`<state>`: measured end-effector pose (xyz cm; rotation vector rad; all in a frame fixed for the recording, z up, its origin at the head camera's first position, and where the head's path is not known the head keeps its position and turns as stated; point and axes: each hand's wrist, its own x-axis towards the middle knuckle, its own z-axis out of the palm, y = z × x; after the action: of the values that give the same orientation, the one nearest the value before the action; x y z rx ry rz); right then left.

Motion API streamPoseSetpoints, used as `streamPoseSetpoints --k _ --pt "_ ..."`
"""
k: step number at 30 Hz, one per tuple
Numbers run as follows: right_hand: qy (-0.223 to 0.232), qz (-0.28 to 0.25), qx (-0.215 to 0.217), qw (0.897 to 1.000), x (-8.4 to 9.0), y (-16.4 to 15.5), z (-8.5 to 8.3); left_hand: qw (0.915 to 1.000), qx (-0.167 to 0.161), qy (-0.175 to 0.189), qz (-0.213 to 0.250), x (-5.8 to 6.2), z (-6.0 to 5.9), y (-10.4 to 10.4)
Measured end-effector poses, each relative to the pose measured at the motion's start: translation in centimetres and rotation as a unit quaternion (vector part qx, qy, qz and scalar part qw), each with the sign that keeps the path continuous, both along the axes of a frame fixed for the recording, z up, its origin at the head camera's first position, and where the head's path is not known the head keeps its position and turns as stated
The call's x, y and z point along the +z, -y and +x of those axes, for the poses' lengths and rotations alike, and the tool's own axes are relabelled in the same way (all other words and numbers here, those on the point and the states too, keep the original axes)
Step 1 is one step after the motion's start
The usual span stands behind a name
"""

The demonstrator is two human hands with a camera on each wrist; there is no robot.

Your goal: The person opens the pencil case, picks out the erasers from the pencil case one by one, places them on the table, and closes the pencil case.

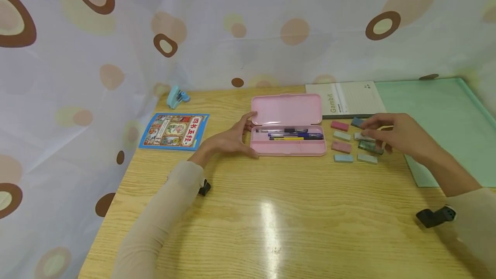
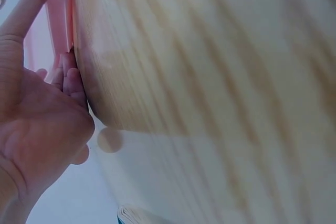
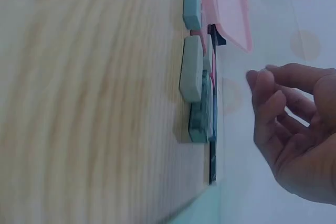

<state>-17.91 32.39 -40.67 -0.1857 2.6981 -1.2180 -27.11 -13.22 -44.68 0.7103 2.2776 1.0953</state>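
A pink pencil case [image 1: 286, 147] lies with its lid raised, several pens [image 1: 296, 136] in its long compartment. My left hand [image 1: 228, 139] rests against the case's left end, thumb at the front corner and fingers by the hinge side. In the left wrist view, the left palm [image 2: 42, 119] sits beside the pink edge. To the right of the case are rows of erasers, including a pink eraser [image 1: 341, 147], a light blue eraser [image 1: 343, 158] and a dark green eraser [image 1: 370, 147]. My right hand [image 1: 399, 134] hovers over the right-hand row, fingers loosely bent, nothing visible between them [image 3: 299, 124].
A notebook [image 1: 360, 98] lies behind the erasers, partly beside a pale green mat [image 1: 445, 128] on the right. At the left are a blue-edged booklet [image 1: 174, 130] and a light blue stapler-like object [image 1: 175, 97]. A spotted curtain [image 1: 248, 25] hangs behind the wooden table [image 1: 232, 210].
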Motion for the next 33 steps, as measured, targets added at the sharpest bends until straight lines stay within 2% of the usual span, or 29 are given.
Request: streamPoseSetpoints --k 3,8,12,19,24,28,31,33 --pt "-0.010 -0.051 -0.024 0.998 -0.1 1.2 -1.4 1.0000 -0.002 0.000 0.000 0.0 0.0 0.1" --pt "-0.011 -0.121 -0.030 0.992 -0.6 3.3 -4.0 1.0000 -0.002 -0.004 -0.001 0.2 0.1 0.0" --pt "0.026 -0.182 -0.030 0.983 -1.0 5.2 -5.9 0.9997 -0.005 -0.019 -0.011 0.4 0.2 -0.2" --pt "0.083 -0.216 -0.079 0.970 -1.3 8.6 -7.7 0.9990 -0.001 -0.039 -0.022 0.5 0.4 -0.4" --pt "0.103 -0.252 -0.128 0.954 -1.2 10.1 -8.1 0.9984 0.010 -0.051 -0.023 0.7 1.1 -0.2" --pt "0.078 -0.287 -0.156 0.942 -1.2 10.4 -8.0 0.9985 0.040 -0.036 -0.013 1.4 1.9 0.2" --pt "0.040 -0.349 -0.153 0.924 -1.2 10.5 -7.8 0.9979 0.059 -0.021 -0.016 1.9 2.3 0.5" --pt "0.010 -0.403 -0.144 0.904 -1.3 10.4 -7.6 0.9976 0.057 -0.028 -0.030 1.9 2.3 0.5"
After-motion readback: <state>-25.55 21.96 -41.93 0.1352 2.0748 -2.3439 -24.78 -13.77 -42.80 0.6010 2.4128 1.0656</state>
